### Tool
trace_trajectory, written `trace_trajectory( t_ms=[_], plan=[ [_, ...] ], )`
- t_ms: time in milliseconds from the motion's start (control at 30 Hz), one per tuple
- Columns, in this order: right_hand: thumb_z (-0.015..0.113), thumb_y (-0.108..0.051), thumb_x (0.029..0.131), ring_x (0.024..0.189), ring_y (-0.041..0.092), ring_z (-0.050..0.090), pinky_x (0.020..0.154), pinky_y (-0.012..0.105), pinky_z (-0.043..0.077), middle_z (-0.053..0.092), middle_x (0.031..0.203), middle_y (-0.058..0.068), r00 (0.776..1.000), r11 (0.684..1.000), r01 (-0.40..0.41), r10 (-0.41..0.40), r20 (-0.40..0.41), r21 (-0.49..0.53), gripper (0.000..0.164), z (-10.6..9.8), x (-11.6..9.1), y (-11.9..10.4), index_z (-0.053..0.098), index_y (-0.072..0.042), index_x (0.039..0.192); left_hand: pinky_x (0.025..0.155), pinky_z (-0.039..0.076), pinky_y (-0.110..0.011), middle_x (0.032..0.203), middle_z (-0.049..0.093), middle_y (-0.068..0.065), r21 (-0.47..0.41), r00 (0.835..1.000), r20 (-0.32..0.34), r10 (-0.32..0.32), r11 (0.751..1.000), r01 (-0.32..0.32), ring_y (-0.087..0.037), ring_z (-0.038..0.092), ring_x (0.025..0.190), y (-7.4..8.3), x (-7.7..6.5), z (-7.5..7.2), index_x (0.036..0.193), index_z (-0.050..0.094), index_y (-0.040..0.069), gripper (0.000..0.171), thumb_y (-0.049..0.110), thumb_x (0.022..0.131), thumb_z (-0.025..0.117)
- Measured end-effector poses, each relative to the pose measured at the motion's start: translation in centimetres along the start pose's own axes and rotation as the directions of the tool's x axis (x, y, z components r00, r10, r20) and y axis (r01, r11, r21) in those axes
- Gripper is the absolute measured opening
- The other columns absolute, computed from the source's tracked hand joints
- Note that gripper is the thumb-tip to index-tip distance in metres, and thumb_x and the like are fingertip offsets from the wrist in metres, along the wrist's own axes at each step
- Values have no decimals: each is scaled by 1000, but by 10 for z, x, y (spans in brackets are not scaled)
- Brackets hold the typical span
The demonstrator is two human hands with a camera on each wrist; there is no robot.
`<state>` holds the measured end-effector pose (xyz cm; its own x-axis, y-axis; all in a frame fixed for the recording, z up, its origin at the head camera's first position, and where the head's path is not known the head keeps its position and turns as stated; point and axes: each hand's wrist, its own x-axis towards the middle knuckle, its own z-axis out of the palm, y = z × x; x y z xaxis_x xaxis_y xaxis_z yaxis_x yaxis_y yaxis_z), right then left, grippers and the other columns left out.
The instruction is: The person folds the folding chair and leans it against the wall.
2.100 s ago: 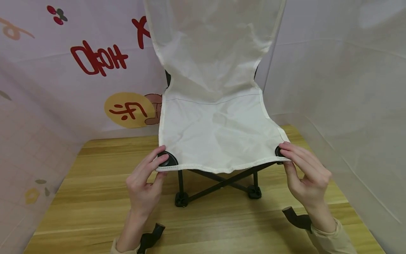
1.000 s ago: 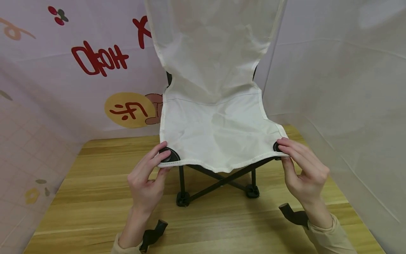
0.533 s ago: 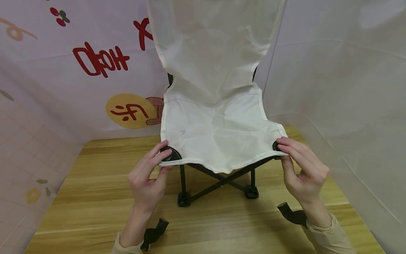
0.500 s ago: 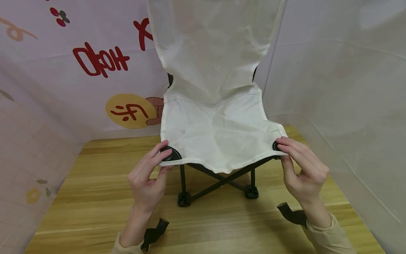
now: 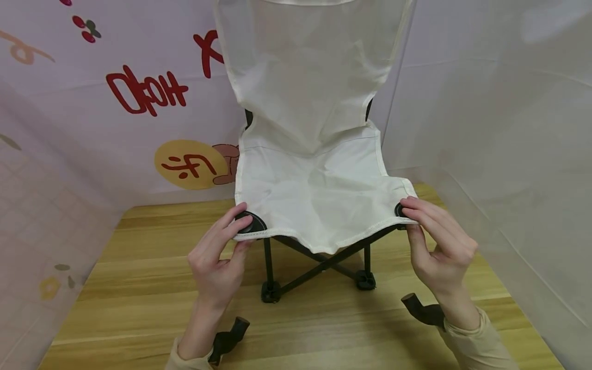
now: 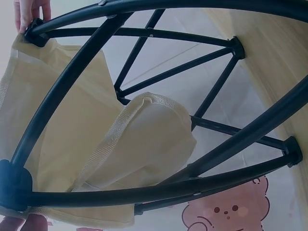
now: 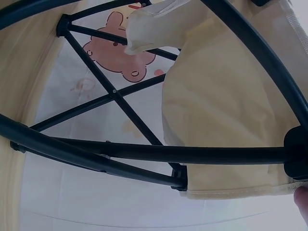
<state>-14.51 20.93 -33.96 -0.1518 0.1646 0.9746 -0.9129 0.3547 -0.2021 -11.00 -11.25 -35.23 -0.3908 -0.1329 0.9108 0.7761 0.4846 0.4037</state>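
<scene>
The small folding chair (image 5: 314, 169) stands at the middle of the wooden desk (image 5: 139, 288), its cream fabric seat (image 5: 319, 195) stretched over a black crossed frame (image 5: 319, 264). Since two seconds ago the seat's front edge has gone from nearly straight to sagging in the middle, and the two front corners have drawn slightly inward and toward 12 o'clock. I judge the frame is being eased narrower, the chair starting to fold.

The left hand (image 5: 215, 262), at 9 o'clock of the seat, pinches the front-left corner (image 5: 250, 226): fingers lie on top of the black corner cap, thumb curled beneath the hem. The right hand (image 5: 437, 246), at 3 o'clock, pinches the front-right corner (image 5: 401, 211) the same way, fingers over the cap, thumb under. Each grip is closed on its corner, not spread. From the left wrist view, fingertips (image 6: 31, 12) show at the far cap.
</scene>
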Motion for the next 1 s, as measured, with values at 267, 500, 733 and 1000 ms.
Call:
trace_trajectory(
  t_ms=[267, 500, 733, 1000],
  plan=[
    [68, 3, 93, 97, 22, 79, 96, 23, 60, 79, 92, 25, 999, 1000, 1, -1, -34, -19, 18, 7, -1, -17, 73, 18, 85, 103, 56, -16, 117, 76, -29, -21, 1000, 9, 7, 1000, -7, -1, 70, 125, 1, 0, -5, 107, 78, -6, 39, 32, 100, 71],
    [68, 2, 93, 98, 18, 79, 97, 22, 60, 80, 92, 23, 998, 999, -3, 1, -61, -32, 20, 13, 0, -34, 71, 19, 83, 102, 57, -16, 117, 77, -29, -49, 1000, 5, 23, 999, -22, -3, 71, 123, 3, -2, -9, 107, 78, -5, 39, 32, 99, 72],
    [70, 0, 94, 99, 19, 80, 97, 23, 61, 80, 92, 24, 997, 1000, 10, -12, -75, -24, 21, 16, 1, -35, 72, 18, 83, 102, 57, -16, 116, 77, -29, -44, 999, -4, 34, 998, -34, -3, 71, 122, 5, 0, -7, 107, 78, -5, 38, 32, 98, 72],
    [71, 0, 93, 98, 21, 79, 97, 24, 61, 79, 90, 27, 998, 999, 3, -6, -63, -46, 21, 15, 1, -34, 73, 18, 84, 102, 57, -18, 116, 77, -29, -43, 1000, 1, 28, 999, -27, -4, 71, 123, 7, 4, -5, 107, 78, -5, 37, 31, 99, 72]
  ],
)
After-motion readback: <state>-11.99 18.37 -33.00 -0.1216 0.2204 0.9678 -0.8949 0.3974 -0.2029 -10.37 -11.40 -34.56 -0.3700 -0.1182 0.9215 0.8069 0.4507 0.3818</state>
